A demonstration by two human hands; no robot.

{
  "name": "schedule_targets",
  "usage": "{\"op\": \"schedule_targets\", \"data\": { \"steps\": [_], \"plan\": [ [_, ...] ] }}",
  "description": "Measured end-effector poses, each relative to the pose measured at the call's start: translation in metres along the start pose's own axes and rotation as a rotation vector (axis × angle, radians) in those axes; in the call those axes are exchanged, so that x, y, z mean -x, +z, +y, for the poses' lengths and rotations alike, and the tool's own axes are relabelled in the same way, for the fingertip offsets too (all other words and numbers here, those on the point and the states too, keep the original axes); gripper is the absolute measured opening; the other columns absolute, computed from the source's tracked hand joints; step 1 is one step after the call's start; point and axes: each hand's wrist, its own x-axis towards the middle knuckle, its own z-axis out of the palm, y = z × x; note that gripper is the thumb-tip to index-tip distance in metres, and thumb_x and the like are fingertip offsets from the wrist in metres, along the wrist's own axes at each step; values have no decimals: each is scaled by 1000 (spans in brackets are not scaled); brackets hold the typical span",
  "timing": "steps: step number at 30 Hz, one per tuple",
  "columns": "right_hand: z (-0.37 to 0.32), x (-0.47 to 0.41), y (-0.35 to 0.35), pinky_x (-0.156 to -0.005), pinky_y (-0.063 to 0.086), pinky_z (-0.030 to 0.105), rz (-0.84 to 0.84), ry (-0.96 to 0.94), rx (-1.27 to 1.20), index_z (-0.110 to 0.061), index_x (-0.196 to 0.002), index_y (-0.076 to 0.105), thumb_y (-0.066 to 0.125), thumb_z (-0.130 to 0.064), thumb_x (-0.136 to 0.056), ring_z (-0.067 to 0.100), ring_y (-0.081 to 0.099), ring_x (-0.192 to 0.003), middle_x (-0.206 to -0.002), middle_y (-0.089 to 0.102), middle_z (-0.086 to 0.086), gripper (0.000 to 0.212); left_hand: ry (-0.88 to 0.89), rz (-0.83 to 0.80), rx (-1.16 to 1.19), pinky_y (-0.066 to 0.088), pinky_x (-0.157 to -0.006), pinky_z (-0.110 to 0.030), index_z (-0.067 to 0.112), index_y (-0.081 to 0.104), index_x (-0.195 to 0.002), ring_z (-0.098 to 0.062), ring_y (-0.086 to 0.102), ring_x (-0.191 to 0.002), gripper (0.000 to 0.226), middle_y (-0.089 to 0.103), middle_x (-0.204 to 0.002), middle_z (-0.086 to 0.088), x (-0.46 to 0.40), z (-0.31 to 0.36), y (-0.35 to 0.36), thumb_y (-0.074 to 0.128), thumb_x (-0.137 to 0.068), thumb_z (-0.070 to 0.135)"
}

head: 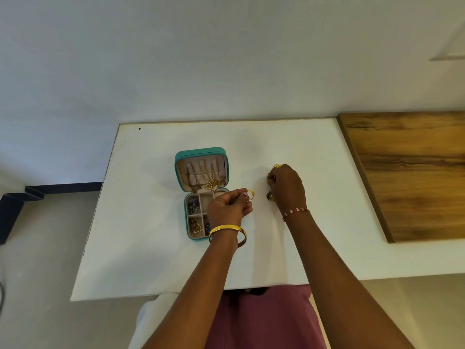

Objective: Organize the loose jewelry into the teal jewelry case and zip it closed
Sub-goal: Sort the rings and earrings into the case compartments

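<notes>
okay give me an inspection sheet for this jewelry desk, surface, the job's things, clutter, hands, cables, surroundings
Surface: white tabletop, wooden panel at its right.
Job's things: teal jewelry case open and unzipped, necklaces in the lid, pieces in the tray; gold ring held just right of the case; loose gold pieces on the table.
Clutter: nothing seen.
Hands: left hand pinches the ring; right hand fingers a small gold piece, grip unclear.
Cables: dark cord at far left edge, possibly.
Surroundings: plain pale wall, dark skirting.
</notes>
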Motion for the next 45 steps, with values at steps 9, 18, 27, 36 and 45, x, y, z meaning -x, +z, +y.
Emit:
{"op": "schedule_targets", "data": {
  "steps": [9, 18, 27, 36, 45],
  "plan": [
    [-25, 41, -21, -66, 41, 20, 161, 16, -389, -3, -84, 67, 63, -6, -82, 20, 59, -65, -90, 69, 11, 5, 60, 46, 56, 56, -55, -17, 2, 66, -95, -9, 64, -55, 16, 68, -65, 0, 18, 4, -22, 62, -80, -1],
    [-59, 80, -28, -58, 37, 1, -70, -82, -439, -7, -85, 64, 63, -11, -84, 3, 50, -58, -81, 65, 0, 5, 84, 191, 192, 56, -55, -17, -2, 64, -100, -6, 66, -53, 19, 68, -70, -5, 40, -7, -85, 59, -81, -3],
    [-74, 71, -19, -61, 34, 12, -394, -131, -238, -3, -90, 69, 61, -10, -84, 10, 51, -80, -97, 69, 11, 12, 43, 186, 220, 56, -56, -16, -3, 60, -108, -5, 66, -55, 26, 65, -83, -6, 44, -32, -101, 58, -82, -3],
    [-85, 59, -10, -52, 28, 8, -475, -96, -127, -1, -91, 68, 61, -13, -85, 12, 48, -75, -81, 56, 4, 15, 20, 196, 195, 56, -56, -16, -4, 60, -109, -4, 65, -54, 27, 65, -82, -6, 39, -38, -106, 57, -83, -4],
    [-86, 49, -8, -54, 28, 9, -537, -90, -124, 3, -92, 70, 64, -11, -83, 15, 48, -79, -98, 67, 20, 17, 23, 197, 165, 56, -57, -16, -2, 62, -107, -5, 65, -55, 26, 66, -78, -5, 34, -42, -107, 59, -82, -2]
  ]
}}
